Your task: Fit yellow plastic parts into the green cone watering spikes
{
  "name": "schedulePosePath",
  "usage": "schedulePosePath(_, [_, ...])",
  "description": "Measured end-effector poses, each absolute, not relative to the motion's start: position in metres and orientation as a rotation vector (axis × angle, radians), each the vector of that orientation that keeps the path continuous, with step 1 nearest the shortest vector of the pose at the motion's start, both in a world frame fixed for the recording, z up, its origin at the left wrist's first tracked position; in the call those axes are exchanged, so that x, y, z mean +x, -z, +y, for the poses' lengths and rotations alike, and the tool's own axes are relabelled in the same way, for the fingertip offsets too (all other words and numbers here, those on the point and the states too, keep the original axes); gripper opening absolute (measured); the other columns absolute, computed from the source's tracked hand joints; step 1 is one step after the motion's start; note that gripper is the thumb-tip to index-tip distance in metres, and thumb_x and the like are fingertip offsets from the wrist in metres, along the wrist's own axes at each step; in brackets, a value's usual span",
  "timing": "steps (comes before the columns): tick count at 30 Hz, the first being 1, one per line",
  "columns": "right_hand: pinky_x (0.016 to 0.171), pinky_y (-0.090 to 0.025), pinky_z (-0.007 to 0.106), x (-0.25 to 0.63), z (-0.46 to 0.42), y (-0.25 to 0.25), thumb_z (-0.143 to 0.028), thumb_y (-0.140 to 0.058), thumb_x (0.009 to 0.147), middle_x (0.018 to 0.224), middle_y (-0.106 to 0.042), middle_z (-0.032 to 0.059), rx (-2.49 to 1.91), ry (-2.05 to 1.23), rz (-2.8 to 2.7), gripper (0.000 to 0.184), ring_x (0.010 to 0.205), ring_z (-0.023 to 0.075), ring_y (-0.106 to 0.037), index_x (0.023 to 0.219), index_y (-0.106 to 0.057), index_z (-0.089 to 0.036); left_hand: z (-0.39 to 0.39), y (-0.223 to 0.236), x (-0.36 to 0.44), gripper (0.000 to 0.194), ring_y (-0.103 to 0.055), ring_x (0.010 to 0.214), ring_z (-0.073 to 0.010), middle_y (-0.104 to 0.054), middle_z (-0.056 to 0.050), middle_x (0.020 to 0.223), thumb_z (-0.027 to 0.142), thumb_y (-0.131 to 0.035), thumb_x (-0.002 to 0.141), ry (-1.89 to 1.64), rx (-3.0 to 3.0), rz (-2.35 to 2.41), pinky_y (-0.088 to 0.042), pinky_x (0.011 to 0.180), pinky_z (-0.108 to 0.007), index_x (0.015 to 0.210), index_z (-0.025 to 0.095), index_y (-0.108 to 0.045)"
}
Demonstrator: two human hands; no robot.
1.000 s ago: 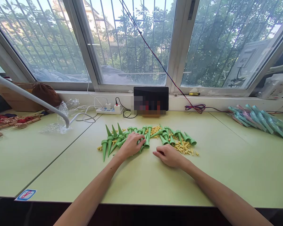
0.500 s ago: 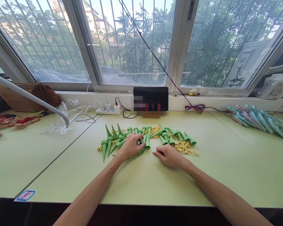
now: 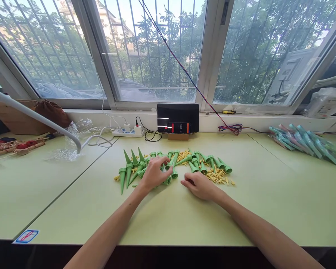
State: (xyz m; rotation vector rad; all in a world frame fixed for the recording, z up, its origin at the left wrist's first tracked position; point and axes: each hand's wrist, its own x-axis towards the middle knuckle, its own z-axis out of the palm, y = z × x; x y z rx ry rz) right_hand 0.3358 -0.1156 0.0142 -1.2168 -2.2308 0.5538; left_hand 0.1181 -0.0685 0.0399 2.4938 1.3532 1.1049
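Several green plastic cone-shaped spikes with ribbed collars (image 3: 122, 178) lie in a row across the middle of the table. My left hand (image 3: 155, 172) is over the left part of this row, its thumb and index finger apart beside a green spike (image 3: 174, 171); other spikes are partly covered by it. My right hand (image 3: 198, 185) rests on the table at the row's front right, fingers curled closed. Whether anything is inside those fingers is hidden. Behind it lies a heap of small yellow branched plastic pieces (image 3: 218, 176), with more of them among the spikes.
A phone showing a timer (image 3: 180, 128) stands before a black screen (image 3: 177, 112) at the back. A power strip (image 3: 127, 132) with cables is left of them. A white curved tube (image 3: 58, 127) crosses the left side. Teal plastic packets (image 3: 308, 142) lie far right.
My left thumb and index finger have spread wider apart beside the spikes. My right hand stays nearly where it was. The view has shifted slightly.
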Motion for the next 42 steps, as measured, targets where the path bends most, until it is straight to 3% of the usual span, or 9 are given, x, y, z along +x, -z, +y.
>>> schedulePosePath(5, [0.056, -0.038, 0.024, 0.332, -0.113, -0.013, -0.038, -0.046, 0.098, 0.067, -0.058, -0.002, -1.16, -0.802, -1.997, 0.026, 0.055, 0.011, -0.049, 0.083, -0.055, -0.019, -0.081, -0.04, 0.126, 0.012, -0.057, 0.075, -0.0154, -0.063, -0.001, 0.08, 0.026, -0.061, 0.084, -1.208, 2.531, 1.121, -0.046, 0.074, -0.028, 0.094, 0.019, -0.062])
schedulePosePath(9, [0.042, -0.042, 0.022, 0.328, -0.107, -0.009, -0.054, -0.043, 0.096, 0.083, -0.063, 0.0019, -1.031, -1.214, -1.617, 0.036, 0.048, 0.0107, -0.058, 0.095, -0.053, -0.019, -0.09, -0.037, 0.134, 0.021, -0.059, 0.079, -0.0145, -0.065, -0.003, 0.089, 0.024, -0.062, 0.084, -1.181, 2.536, 0.949, -0.047, 0.074, -0.026, 0.105, 0.019, -0.06])
schedulePosePath(12, [0.037, -0.044, 0.021, 0.327, -0.103, -0.007, -0.06, -0.049, 0.091, 0.088, -0.062, 0.0038, -0.974, -1.337, -1.394, 0.042, 0.053, 0.0128, -0.064, 0.093, -0.051, -0.018, -0.093, -0.034, 0.138, 0.029, -0.059, 0.077, -0.0131, -0.067, -0.003, 0.096, 0.02, -0.062, 0.083, -1.103, 2.542, 0.866, -0.047, 0.073, -0.025, 0.112, 0.02, -0.058])
schedulePosePath(20, [0.039, -0.044, 0.019, 0.329, -0.103, -0.006, -0.055, -0.061, 0.086, 0.071, -0.053, -0.0031, -1.008, -1.226, -1.335, 0.04, 0.053, 0.0124, -0.064, 0.081, -0.048, -0.017, -0.095, -0.034, 0.14, 0.033, -0.057, 0.077, -0.0134, -0.064, -0.003, 0.1, 0.02, -0.06, 0.084, -0.943, 2.547, 0.846, -0.047, 0.074, -0.026, 0.116, 0.022, -0.057])
schedulePosePath(26, [0.039, -0.044, 0.021, 0.329, -0.104, -0.008, -0.054, -0.06, 0.087, 0.067, -0.052, -0.0035, -0.994, -1.201, -1.351, 0.039, 0.051, 0.0119, -0.06, 0.08, -0.05, -0.017, -0.095, -0.035, 0.141, 0.032, -0.057, 0.076, -0.0137, -0.065, -0.004, 0.095, 0.032, -0.061, 0.088, -0.944, 2.484, 0.887, -0.046, 0.069, -0.025, 0.118, 0.021, -0.058])
schedulePosePath(32, [0.041, -0.043, 0.022, 0.33, -0.107, -0.015, -0.049, -0.059, 0.089, 0.067, -0.056, -0.0018, -0.942, -1.145, -1.373, 0.033, 0.051, 0.011, -0.056, 0.093, -0.057, -0.017, -0.093, -0.037, 0.143, 0.019, -0.051, 0.06, -0.0104, -0.06, 0.002, 0.068, 0.031, -0.049, 0.095, -0.945, 2.329, 0.931, -0.041, 0.06, -0.023, 0.106, 0.018, -0.059])
schedulePosePath(42, [0.042, -0.041, 0.024, 0.327, -0.112, -0.017, -0.043, -0.054, 0.094, 0.08, -0.064, 0.0017, -0.81, -1.108, -1.459, 0.028, 0.046, 0.0083, -0.049, 0.107, -0.058, -0.019, -0.096, -0.04, 0.143, 0.04, -0.051, 0.056, -0.0093, -0.064, 0.0, 0.076, 0.042, -0.06, 0.089, -0.799, 1.947, 0.784, -0.041, 0.054, -0.021, 0.119, 0.018, -0.048])
